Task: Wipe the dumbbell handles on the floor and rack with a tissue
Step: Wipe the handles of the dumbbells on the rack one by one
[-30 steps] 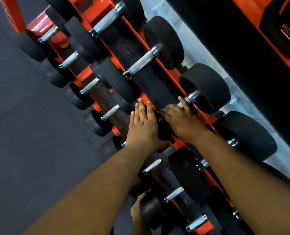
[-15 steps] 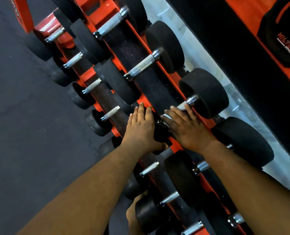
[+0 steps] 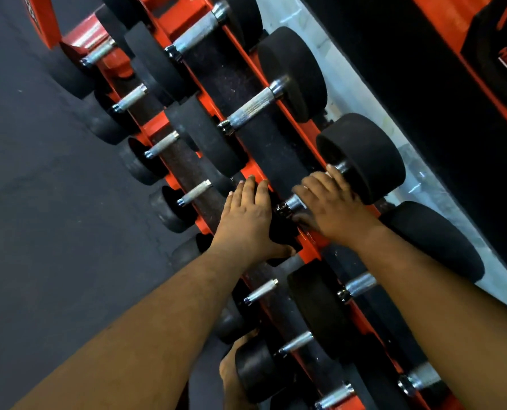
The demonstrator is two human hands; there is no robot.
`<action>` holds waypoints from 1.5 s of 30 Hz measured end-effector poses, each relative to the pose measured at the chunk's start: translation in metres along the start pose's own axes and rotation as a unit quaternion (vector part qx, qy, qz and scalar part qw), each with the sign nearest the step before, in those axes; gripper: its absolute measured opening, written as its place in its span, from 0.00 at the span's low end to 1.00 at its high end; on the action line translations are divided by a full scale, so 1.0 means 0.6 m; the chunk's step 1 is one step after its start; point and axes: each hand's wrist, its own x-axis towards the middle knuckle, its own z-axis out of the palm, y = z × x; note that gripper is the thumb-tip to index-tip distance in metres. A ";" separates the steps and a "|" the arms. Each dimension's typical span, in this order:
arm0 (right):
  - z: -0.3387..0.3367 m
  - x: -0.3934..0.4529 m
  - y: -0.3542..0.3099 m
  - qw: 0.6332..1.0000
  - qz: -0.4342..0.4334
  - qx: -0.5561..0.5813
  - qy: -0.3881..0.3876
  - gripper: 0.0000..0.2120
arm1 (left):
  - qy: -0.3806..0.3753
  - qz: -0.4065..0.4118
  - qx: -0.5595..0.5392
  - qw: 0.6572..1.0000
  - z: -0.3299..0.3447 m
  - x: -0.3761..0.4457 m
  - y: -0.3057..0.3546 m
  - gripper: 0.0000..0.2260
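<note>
An orange rack (image 3: pixel 181 19) holds several black dumbbells with knurled steel handles on two tiers. My right hand (image 3: pixel 332 208) lies over the handle (image 3: pixel 295 202) of one upper-tier dumbbell, fingers curled across it and thumb beneath, fingertips close to its far head (image 3: pixel 361 158). My left hand (image 3: pixel 246 220) rests with straight fingers on that dumbbell's near head, which it mostly covers. No tissue shows; whatever is under my right palm is hidden. The right hand is motion-blurred.
Smaller dumbbells (image 3: pixel 196 190) line the lower tier on the left, above dark rubber floor (image 3: pixel 39 202). A pale strip of floor (image 3: pixel 364 93) runs behind the rack, along a black and orange wall (image 3: pixel 424 69). My bare foot (image 3: pixel 231 374) stands by the rack's base.
My right hand has slid along the handle toward the far head, uncovering the handle's near end. My left hand stays on the near head.
</note>
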 end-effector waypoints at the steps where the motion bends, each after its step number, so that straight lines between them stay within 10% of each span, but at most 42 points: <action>1: -0.004 0.023 0.002 1.000 0.007 0.011 -0.018 0.29 | 0.001 0.000 -0.001 1.000 -0.001 -0.001 0.000 0.63; 9: -0.017 -0.013 0.004 0.995 0.013 -0.067 -0.076 0.39 | 0.009 0.007 -0.005 1.000 -0.002 -0.004 0.000 0.63; 18: -0.039 -0.001 -0.041 0.993 -0.104 0.029 -0.056 0.26 | 0.012 0.006 -0.003 1.000 -0.001 -0.003 0.002 0.62; 25: -0.054 -0.084 -0.081 0.981 0.058 0.185 -0.012 0.23 | 0.010 0.007 0.008 1.000 -0.003 -0.004 0.002 0.62; 27: -0.064 -0.089 -0.097 0.874 0.307 0.377 0.022 0.20 | 0.012 0.007 0.012 1.000 -0.003 -0.006 0.001 0.63; 31: -0.065 -0.016 -0.093 0.337 0.645 0.679 0.099 0.11 | 0.015 0.009 0.014 1.000 -0.004 -0.004 0.002 0.63; 33: -0.066 0.027 -0.076 0.204 0.652 0.717 0.135 0.11 | 0.015 0.009 0.013 1.000 -0.004 -0.003 0.001 0.63; 37: -0.092 0.093 -0.055 0.132 0.643 0.738 0.152 0.09 | 0.017 0.009 0.008 1.000 -0.004 -0.005 0.003 0.63; 45: -0.090 0.103 -0.032 0.122 0.608 0.769 0.154 0.05 | 0.021 0.009 0.007 1.000 -0.003 -0.004 0.001 0.63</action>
